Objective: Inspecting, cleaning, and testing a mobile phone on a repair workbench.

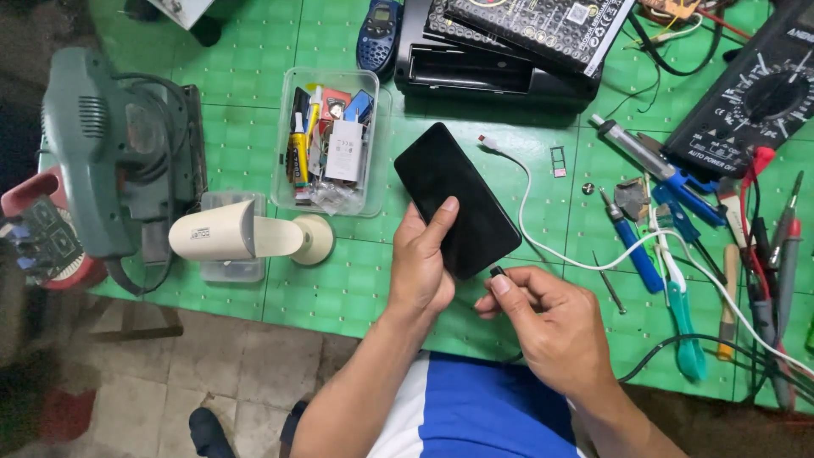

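Two bare hands — left hand (421, 270) gripping glossy black slab phone (455, 197), right hand (543, 318) pinching small black plug (497, 271)

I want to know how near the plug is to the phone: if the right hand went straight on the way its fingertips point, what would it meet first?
Most likely the bottom edge of the black smartphone held by the left hand. The right hand pinches a small black cable plug just short of it, though depth is unclear.

Phone (455, 198): plain glossy black, no pattern. Table (254, 93) under it: bright green with a raised square-grid texture. Cable (543, 229) right of phone: white. Screwdriver (632, 246) farther right of phone: blue handle. Clear box (329, 140) left of phone: yellow, red, white contents.
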